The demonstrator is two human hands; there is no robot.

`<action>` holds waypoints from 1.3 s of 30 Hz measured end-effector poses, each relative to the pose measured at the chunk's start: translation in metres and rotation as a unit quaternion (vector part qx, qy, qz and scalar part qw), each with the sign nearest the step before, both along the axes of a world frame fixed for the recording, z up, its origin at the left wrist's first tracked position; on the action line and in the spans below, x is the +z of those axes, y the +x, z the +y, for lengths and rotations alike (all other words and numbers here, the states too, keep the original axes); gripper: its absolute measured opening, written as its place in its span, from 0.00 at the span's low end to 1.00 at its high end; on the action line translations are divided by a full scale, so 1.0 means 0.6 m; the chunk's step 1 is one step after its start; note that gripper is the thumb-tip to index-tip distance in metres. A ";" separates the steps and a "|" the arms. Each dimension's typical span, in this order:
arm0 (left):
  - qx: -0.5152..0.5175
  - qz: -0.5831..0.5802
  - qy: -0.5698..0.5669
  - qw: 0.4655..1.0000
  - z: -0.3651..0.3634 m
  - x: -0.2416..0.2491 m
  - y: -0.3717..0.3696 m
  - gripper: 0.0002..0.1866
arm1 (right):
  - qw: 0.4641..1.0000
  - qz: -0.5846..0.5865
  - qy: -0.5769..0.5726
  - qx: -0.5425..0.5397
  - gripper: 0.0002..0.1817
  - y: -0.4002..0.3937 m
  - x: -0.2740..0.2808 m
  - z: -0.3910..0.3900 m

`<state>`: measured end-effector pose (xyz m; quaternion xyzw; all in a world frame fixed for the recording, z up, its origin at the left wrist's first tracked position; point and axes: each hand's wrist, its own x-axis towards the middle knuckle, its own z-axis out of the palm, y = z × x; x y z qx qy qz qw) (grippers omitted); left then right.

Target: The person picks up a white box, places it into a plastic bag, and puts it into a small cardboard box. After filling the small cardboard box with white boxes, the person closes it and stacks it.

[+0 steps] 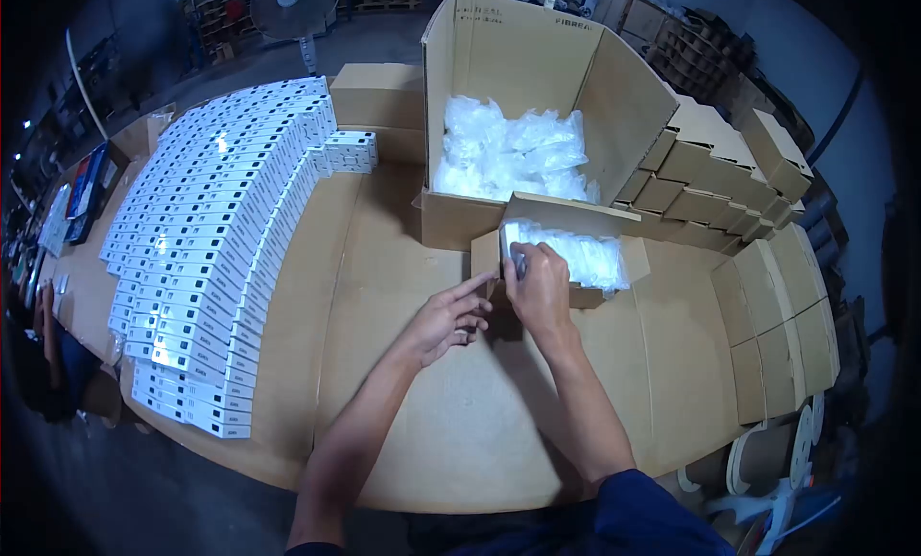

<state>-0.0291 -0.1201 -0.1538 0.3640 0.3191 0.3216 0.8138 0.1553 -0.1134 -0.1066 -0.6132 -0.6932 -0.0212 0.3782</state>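
Observation:
A small open cardboard carton (587, 297) stands before me, holding a row of clear plastic-wrapped packets (595, 261). My right hand (539, 280) reaches into its left end, with curled fingers on a slim white box (509, 235) standing upright there. The fingers partly cover that white box. Just left of the carton's front corner is my left hand (449, 320), its fingers apart and holding nothing; its index finger points toward the carton's left flap.
Stacked white boxes (221, 220) cover the table's left side. Behind the carton, a large open cardboard box (523, 62) contains plastic-wrapped packets (513, 148). Closed brown cartons (705, 187) are piled at the back right, with more cartons (782, 316) along the right edge.

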 end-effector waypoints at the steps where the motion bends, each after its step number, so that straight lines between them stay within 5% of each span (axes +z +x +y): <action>1: -0.011 -0.003 -0.005 1.000 0.006 -0.003 -0.005 0.27 | 1.000 -0.019 0.007 0.009 0.11 -0.001 -0.012 -0.002; 2: -0.021 -0.007 -0.011 1.000 0.013 -0.006 -0.011 0.27 | 0.999 -0.039 0.014 0.017 0.10 -0.001 -0.019 -0.003; 3: -0.034 0.055 0.056 0.996 0.020 -0.005 -0.016 0.27 | 0.992 -0.071 -0.106 0.020 0.12 -0.003 0.003 -0.015; 6: -0.051 0.201 0.265 0.942 0.039 -0.009 -0.030 0.27 | 0.990 -0.141 -0.003 0.016 0.19 -0.006 -0.017 -0.050; 8: -0.033 0.248 0.411 0.877 0.051 -0.023 -0.036 0.29 | 0.985 -0.168 -0.033 0.020 0.31 -0.001 -0.041 -0.065; 11: -0.034 0.267 0.440 0.857 0.055 0.006 -0.039 0.30 | 0.981 -0.185 -0.059 0.019 0.40 -0.002 -0.051 -0.073; 16: 0.051 0.260 0.511 0.818 0.039 0.052 -0.046 0.29 | 0.981 -0.179 -0.069 0.003 0.42 -0.011 -0.039 -0.080; 18: 0.068 0.251 0.457 0.851 0.033 0.076 -0.068 0.29 | 0.987 -0.147 -0.062 -0.011 0.43 -0.021 -0.027 -0.082; 21: 0.107 0.267 0.416 0.862 0.055 0.066 -0.134 0.25 | 0.996 -0.012 0.081 0.038 0.38 -0.065 -0.029 -0.087; 25: 0.175 0.400 0.453 0.777 0.130 0.025 -0.222 0.21 | 0.965 0.110 0.108 0.212 0.34 -0.158 -0.034 -0.025; 28: 0.229 0.464 0.595 0.615 0.213 0.008 -0.272 0.22 | 0.948 0.195 0.003 0.251 0.40 -0.237 -0.048 0.064; 30: 0.222 0.486 0.593 0.602 0.264 0.020 -0.288 0.26 | 0.923 0.269 -0.111 0.253 0.48 -0.275 -0.047 0.142; 33: 0.227 0.496 0.625 0.557 0.340 0.014 -0.294 0.31 | 0.941 0.234 -0.039 0.241 0.48 -0.315 -0.074 0.260; 36: 0.234 0.529 0.677 0.455 0.397 -0.013 -0.292 0.33 | 0.937 0.262 -0.036 0.228 0.50 -0.344 -0.099 0.347; 39: 0.222 0.562 0.664 0.439 0.412 -0.022 -0.292 0.34 | 0.930 0.278 -0.042 0.235 0.53 -0.354 -0.128 0.407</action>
